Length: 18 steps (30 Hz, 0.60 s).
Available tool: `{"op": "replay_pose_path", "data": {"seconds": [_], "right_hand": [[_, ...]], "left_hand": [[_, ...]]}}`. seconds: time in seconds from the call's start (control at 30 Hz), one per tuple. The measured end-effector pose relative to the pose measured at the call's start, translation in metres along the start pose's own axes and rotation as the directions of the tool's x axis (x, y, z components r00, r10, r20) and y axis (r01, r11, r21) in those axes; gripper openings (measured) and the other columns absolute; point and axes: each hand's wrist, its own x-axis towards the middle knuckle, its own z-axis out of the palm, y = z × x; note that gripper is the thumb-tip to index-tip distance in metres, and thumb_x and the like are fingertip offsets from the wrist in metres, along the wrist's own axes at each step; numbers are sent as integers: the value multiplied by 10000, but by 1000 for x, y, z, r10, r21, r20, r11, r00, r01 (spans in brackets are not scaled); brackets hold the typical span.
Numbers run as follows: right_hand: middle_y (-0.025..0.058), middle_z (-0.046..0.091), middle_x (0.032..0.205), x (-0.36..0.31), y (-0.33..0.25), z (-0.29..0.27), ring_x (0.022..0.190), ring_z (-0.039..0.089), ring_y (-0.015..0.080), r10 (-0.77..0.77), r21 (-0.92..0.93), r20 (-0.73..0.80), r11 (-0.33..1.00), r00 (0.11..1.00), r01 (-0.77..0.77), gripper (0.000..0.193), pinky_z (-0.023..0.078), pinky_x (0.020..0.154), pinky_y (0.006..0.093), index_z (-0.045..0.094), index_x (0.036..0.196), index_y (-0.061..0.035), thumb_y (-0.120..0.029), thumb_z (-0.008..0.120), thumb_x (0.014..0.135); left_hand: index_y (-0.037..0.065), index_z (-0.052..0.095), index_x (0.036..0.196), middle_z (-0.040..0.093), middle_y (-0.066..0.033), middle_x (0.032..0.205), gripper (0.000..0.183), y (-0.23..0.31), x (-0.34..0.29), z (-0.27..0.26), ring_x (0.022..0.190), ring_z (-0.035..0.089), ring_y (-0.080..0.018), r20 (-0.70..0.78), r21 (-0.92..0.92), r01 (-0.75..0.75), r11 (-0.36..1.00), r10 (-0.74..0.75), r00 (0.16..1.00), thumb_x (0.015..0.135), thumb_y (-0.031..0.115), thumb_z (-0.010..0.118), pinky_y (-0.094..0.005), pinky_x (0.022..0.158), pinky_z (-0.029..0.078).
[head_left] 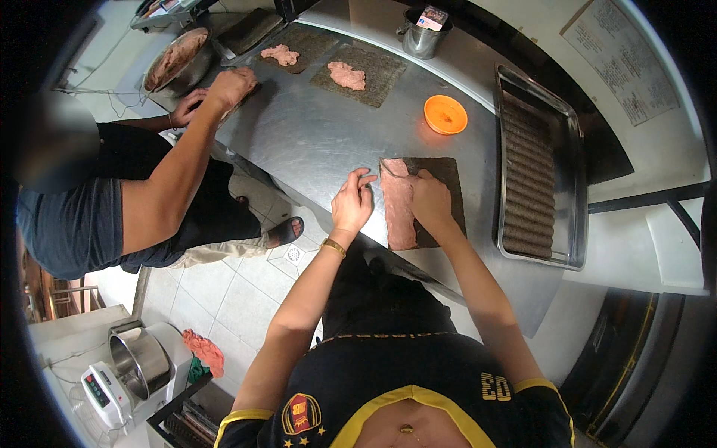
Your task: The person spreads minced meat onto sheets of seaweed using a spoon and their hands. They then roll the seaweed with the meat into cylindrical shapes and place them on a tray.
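Observation:
On the steel table point(299, 142) in front of me lies a dark seaweed sheet point(451, 168). A long flat strip of pink minced meat point(399, 213) covers its left side. My right hand point(432, 201) is closed over the sheet, gripping a thin metal utensil point(393, 176) whose end rests on the top of the meat; its exact kind is hard to make out. Beside the strip's left edge, my left hand point(352, 200) holds nothing, its fingers apart and slightly bent. Beyond the sheet sits a small orange bowl point(446, 115).
At right, a metal tray point(505, 250) holds several dark rolls. Farther off are two seaweed sheets point(385, 88) with meat lumps point(347, 75), and a metal pot point(420, 43). A co-worker's hands point(230, 88) work at the left, near a bowl of meat point(196, 73).

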Motion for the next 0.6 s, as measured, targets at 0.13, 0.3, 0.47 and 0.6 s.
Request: {"op": "replay_pose_path", "data": {"seconds": [0.13,0.3,0.47,0.6], "right_hand": [[133,615,916,1,1,-7,806,617,337,-33,84,-75,996,997,40,247,505,708,432,679,976,-101,-48,533,784],[131,612,894,3,19,-17,812,612,326,-29,90,-195,995,980,47,231,495,714,430,682,972,-102,-64,546,788],[143,605,870,4,34,-18,796,606,337,41,190,-175,982,984,-7,201,490,688,450,688,934,-96,-71,558,783],[147,607,862,2,31,-13,805,603,348,16,183,-193,983,981,20,197,488,675,461,688,936,-88,-77,575,775]], "left_hand": [[101,452,1148,672,3,1048,315,0,-1,-1,870,630,-274,-11,-8,-17,1000,17,1000,834,102,430,-377,769,483],[105,473,1117,678,4,1015,290,2,1,0,918,622,-257,-6,-15,29,999,-30,1000,828,103,443,-370,794,489],[102,495,1088,680,3,1002,265,4,1,-1,908,628,-246,-35,-7,18,1000,-19,999,827,103,451,-361,784,494],[96,503,1075,680,-2,998,251,2,0,0,897,632,-244,-35,-20,36,999,-37,999,829,103,452,-356,780,497]]}}
